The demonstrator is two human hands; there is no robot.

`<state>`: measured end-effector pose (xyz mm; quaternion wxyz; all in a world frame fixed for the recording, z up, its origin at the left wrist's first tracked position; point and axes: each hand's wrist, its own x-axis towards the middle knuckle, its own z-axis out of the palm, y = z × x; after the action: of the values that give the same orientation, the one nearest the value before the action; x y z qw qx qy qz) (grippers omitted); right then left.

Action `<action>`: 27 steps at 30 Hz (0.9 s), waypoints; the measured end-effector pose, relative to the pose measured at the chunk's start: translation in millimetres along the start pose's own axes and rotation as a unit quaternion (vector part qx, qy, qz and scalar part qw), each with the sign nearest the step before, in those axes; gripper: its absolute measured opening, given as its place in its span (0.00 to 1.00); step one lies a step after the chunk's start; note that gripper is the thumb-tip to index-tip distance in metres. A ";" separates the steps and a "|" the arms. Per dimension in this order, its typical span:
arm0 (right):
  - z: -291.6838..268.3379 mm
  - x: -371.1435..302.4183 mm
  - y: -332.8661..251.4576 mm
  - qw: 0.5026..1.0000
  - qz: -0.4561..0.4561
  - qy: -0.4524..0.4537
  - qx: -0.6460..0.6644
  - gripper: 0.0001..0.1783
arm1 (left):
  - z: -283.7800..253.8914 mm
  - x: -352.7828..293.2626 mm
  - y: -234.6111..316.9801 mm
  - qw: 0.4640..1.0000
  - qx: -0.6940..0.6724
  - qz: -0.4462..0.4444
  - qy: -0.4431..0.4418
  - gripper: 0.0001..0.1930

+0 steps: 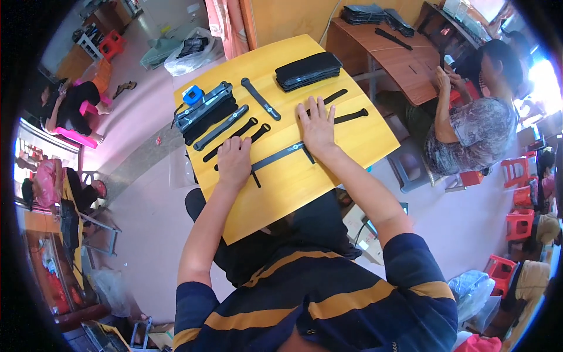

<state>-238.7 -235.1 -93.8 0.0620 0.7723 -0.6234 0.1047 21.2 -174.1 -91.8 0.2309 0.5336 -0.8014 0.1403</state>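
A grey strap (277, 159) lies across the yellow table (293, 193), with a short black tab pointing down near each end. My left hand (234, 161) rests at its left end, fingers bent and close together over a narrow black strap (261, 132) that shows on both sides of them. Beside it lies a similar black strap (230, 139). My right hand (317, 126) is spread flat at the grey strap's right end. From beneath it two more black straps stick out, an upper one (335, 98) and a lower one (352, 117) with a rounded loop end.
Farther back are a bundle of grey straps (205, 111) with a blue device (192, 95) on it, two loose grey straps, and a black stack (308, 71). A person (472, 117) works at a brown table (381, 56) on the right. Red stools (516, 173) stand beyond.
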 end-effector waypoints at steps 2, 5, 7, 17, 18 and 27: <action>1.4 -1.0 -0.2 1.000 -0.003 0.006 -0.007 0.33 | -4.0 -1.4 -1.0 1.000 0.026 0.001 0.000 0.15; 2.1 -3.4 0.6 1.000 -0.004 0.024 -0.015 0.29 | -9.7 -14.5 -14.5 0.998 0.042 -0.043 -0.006 0.15; -2.0 -5.7 7.5 0.999 0.006 0.029 0.017 0.30 | -28.8 -22.1 -23.1 0.998 0.024 -0.051 0.021 0.14; -18.9 -13.8 116.9 0.990 -0.033 0.057 0.122 0.18 | -101.3 -66.5 4.6 0.970 -0.155 -0.171 0.084 0.12; -19.3 -15.0 119.6 0.987 -0.049 -0.004 0.153 0.17 | -102.6 -69.5 9.3 0.963 -0.184 -0.180 0.084 0.12; -22.2 -15.8 117.6 0.976 -0.075 0.051 0.200 0.09 | -100.8 -78.1 30.3 0.951 -0.227 -0.192 0.082 0.11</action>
<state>-358.5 -240.3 -80.1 -0.0543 0.8072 -0.5265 0.2613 40.9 -52.9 -45.6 0.4336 0.5973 -0.6729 -0.0493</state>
